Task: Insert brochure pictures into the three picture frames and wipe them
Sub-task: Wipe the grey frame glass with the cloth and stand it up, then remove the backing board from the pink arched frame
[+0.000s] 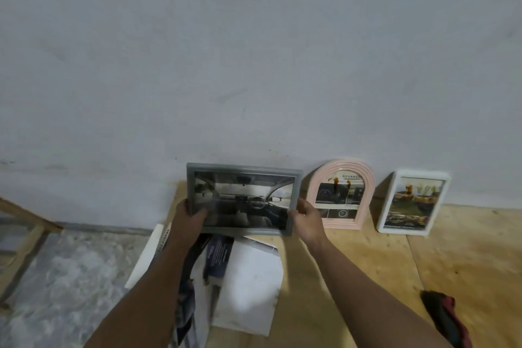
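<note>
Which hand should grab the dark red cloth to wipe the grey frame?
Probably the right hand. The cloth lies on the wooden board on the right side, nearer that arm. The left hand could hold the grey frame meanwhile.

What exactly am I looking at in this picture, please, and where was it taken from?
This is one wide-angle camera worn on a person's head, looking down at their bare arms; no machine is involved. The left hand and right hand each have a grip on a side of a grey frame holding a car-interior picture. Against the wall lean a pink arched frame and a white frame, both already holding pictures. On the wooden board lie loose brochure pages and a dark red cloth.
</note>
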